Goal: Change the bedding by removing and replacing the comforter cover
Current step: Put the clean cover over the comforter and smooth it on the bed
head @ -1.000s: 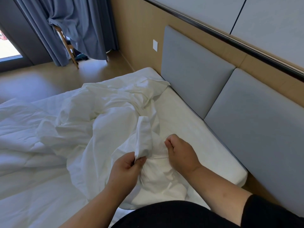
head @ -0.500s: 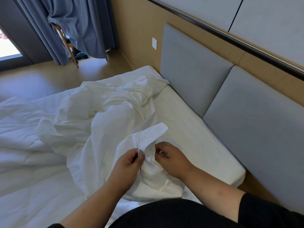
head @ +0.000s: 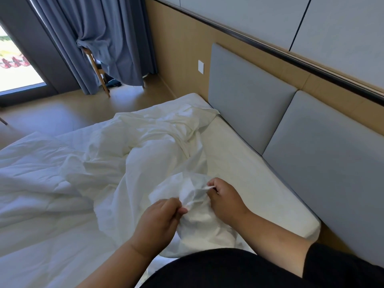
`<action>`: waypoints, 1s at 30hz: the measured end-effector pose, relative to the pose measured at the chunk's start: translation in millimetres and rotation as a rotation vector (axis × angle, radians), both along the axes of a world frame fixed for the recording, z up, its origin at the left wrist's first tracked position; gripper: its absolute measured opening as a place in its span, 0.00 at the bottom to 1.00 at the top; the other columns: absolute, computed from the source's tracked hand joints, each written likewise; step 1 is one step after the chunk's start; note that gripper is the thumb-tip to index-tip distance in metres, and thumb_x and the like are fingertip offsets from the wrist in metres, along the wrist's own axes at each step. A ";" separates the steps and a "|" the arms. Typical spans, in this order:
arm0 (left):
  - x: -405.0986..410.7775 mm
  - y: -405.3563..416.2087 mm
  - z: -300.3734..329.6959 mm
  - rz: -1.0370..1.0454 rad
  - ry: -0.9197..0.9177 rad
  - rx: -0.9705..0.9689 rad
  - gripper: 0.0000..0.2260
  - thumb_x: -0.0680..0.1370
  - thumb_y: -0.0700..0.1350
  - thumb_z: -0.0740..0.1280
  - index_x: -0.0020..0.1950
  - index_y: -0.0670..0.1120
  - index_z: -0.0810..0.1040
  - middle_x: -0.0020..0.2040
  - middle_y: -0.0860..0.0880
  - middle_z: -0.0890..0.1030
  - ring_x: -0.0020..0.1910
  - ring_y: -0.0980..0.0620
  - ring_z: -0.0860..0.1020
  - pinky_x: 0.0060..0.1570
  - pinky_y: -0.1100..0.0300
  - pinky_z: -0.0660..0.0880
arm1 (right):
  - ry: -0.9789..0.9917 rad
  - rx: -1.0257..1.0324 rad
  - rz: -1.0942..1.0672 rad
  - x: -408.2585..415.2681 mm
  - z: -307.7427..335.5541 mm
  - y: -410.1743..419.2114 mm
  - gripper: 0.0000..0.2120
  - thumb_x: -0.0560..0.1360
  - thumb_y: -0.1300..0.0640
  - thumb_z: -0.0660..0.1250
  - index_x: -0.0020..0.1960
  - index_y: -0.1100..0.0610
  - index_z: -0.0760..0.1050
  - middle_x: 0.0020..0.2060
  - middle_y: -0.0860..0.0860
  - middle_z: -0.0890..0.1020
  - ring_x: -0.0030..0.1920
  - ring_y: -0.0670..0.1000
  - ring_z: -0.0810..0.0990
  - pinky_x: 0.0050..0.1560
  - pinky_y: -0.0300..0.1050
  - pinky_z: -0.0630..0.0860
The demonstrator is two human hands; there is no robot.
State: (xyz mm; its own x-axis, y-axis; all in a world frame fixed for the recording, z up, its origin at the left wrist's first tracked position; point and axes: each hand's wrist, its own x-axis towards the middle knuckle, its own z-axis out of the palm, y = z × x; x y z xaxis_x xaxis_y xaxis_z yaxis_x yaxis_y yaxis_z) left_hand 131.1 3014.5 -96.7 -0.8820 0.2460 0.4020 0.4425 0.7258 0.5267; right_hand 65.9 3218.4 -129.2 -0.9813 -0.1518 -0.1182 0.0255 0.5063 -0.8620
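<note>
On bed [head: 239, 154], crumpled white cover [head: 158, 154] — bunched

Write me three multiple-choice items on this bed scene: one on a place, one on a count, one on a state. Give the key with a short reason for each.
1. Where does the bunched white cover lie?
A. On the floor by the curtain
B. On the bed, near the headboard side, in front of the person
C. Draped over the chair

2. How many grey headboard panels show?
A. Two
B. Four
C. None

3. What are the two hands doing?
A. Both lie flat on the mattress
B. Only one touches the fabric
C. Left hand and right hand each pinch the cover

Key: 1 B, the bundle sits on the mattress beside the panels. 2 A, two panels stand side by side along the wall. 3 C, both hands have fingers curled onto white cloth.
</note>
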 end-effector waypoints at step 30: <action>-92.0 33.0 6.0 -0.491 -0.276 -0.214 0.07 0.72 0.53 0.72 0.45 0.51 0.81 0.46 0.56 0.78 0.50 0.53 0.73 0.52 0.55 0.73 | -0.076 -0.081 0.091 46.3 2.3 25.4 0.15 0.80 0.45 0.65 0.65 0.42 0.73 0.59 0.41 0.80 0.61 0.41 0.78 0.63 0.45 0.75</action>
State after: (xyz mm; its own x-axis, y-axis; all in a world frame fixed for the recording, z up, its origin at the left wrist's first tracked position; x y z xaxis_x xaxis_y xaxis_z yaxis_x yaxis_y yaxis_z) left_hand 39.0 3047.5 -90.7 -0.7098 0.7008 0.0713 0.6205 0.5740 0.5343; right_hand 112.2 3243.8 -126.9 -0.9519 -0.2514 -0.1752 0.0493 0.4387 -0.8973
